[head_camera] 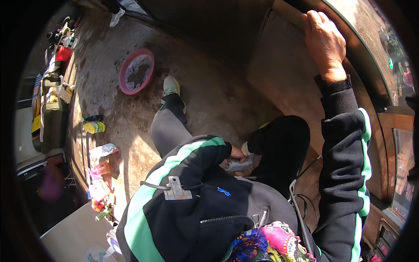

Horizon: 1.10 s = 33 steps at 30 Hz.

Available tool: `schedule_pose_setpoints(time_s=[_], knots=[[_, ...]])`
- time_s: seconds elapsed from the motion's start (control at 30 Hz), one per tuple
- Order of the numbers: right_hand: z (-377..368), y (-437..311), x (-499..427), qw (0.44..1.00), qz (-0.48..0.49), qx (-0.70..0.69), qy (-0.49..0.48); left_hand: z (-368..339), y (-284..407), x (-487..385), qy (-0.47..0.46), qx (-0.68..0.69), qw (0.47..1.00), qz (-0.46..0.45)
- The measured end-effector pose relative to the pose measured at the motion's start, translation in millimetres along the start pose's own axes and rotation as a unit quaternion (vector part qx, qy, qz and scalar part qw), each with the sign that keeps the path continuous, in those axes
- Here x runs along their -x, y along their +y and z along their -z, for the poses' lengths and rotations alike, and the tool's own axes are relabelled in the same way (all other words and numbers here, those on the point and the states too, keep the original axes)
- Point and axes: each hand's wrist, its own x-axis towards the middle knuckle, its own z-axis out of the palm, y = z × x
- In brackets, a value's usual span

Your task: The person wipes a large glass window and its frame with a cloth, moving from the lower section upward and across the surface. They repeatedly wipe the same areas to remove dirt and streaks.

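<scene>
My right hand (325,46) is raised at the upper right, its fingers bent over the edge of a dark window frame (356,39); its fingertips are hidden. My left hand (237,154) is low between my legs, partly covered by the black sleeve. Its fingers are on a crumpled greyish cloth-like piece (240,164), close to my right shoe (245,149). What the piece is made of is hard to tell. Brown boards or panels (278,59) stand below the window frame. My left shoe (171,85) is planted on the concrete floor (137,111).
A pink basin (123,73) of sudsy water stands on the wet floor. Near the left wall are a yellow-green bottle (94,127), a plastic packet (103,150) and several small items. Cables (304,199) hang beside my right leg. Another person's shoe (117,18) shows at the top.
</scene>
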Motion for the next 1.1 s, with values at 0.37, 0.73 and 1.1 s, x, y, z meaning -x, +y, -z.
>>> schedule_pose_setpoints(time_s=[0.37,0.73,1.1], knots=[[22,-18,-15,0.983,-0.072,-0.074,-0.155,97,44,27,-0.201,-0.103,0.97,-0.089],[25,-20,-34,0.973,-0.045,-0.154,-0.166,338,58,154,0.07,-0.347,0.933,-0.059],[18,-34,-42,0.986,-0.089,-0.117,-0.077,426,44,225,0.116,-0.567,0.815,-0.034]])
